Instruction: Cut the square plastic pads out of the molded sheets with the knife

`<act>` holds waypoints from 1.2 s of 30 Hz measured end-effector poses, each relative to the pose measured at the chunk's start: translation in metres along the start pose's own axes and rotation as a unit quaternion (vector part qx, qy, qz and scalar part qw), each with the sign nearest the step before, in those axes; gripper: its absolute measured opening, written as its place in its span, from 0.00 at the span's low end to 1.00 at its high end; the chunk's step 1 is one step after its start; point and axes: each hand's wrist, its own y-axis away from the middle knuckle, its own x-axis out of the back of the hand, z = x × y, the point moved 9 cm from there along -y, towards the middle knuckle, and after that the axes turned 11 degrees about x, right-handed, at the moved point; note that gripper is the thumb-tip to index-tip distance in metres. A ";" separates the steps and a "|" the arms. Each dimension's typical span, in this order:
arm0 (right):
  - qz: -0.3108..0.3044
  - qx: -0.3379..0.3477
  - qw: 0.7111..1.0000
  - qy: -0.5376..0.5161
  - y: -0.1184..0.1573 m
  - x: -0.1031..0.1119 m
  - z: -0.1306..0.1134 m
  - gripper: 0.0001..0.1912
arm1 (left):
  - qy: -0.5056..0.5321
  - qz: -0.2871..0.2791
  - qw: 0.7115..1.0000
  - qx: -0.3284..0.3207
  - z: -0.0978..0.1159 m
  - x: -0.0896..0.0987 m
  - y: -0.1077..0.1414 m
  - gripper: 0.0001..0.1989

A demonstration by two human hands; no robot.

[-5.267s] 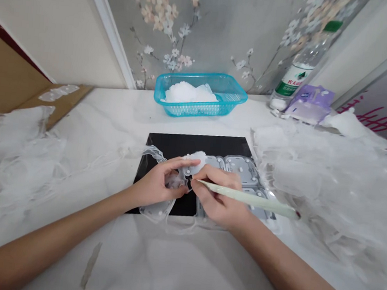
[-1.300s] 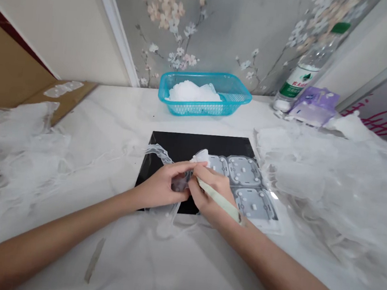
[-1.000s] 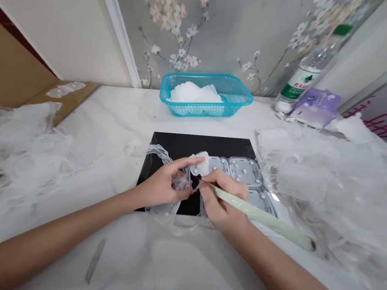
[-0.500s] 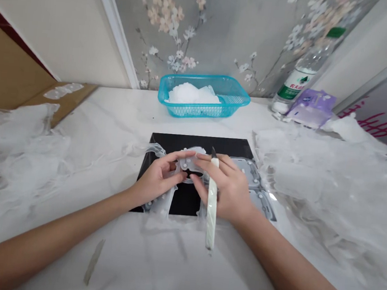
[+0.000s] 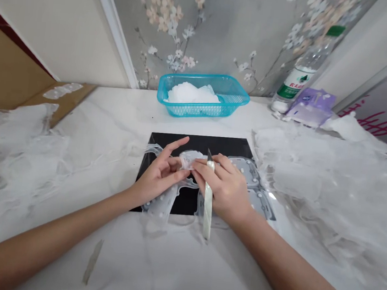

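My right hand (image 5: 229,188) has a craft knife (image 5: 208,206) with a pale handle tucked between its fingers, blade pointing up and away. Its thumb and fingertips also pinch a translucent, rubbery-looking moulded piece (image 5: 189,156). At the left edge of that piece, my left hand (image 5: 159,173) grips with thumb and bent fingers, its index finger stretched out. Below both hands lies a black mat (image 5: 187,202). More translucent moulded sheets (image 5: 246,171) with small round bumps rest on it to the right, and another sheet (image 5: 163,202) lies at the left.
Behind the mat stands a blue plastic basket (image 5: 202,111) holding white translucent pieces. Heaps of translucent sheets lie left (image 5: 23,145) and right (image 5: 327,187). A water bottle (image 5: 299,73) and purple packet (image 5: 313,107) stand back right. Cardboard (image 5: 70,97) lies back left.
My left index finger has lifted off the piece and straightened. The piece has tilted in my fingers, and my right hand with the knife has shifted slightly left.
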 end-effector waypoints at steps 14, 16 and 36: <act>0.113 -0.367 0.922 -0.049 0.037 0.011 0.061 0.08 | -0.112 0.120 0.986 -0.040 0.011 0.015 0.007 0.19; 0.118 -0.409 0.902 -0.075 0.044 0.008 0.064 0.10 | -0.155 0.170 0.969 -0.088 0.020 0.019 0.013 0.14; 0.077 -0.384 0.907 -0.154 0.040 -0.008 0.054 0.08 | -0.290 0.173 0.936 -0.100 0.021 0.012 0.011 0.13</act>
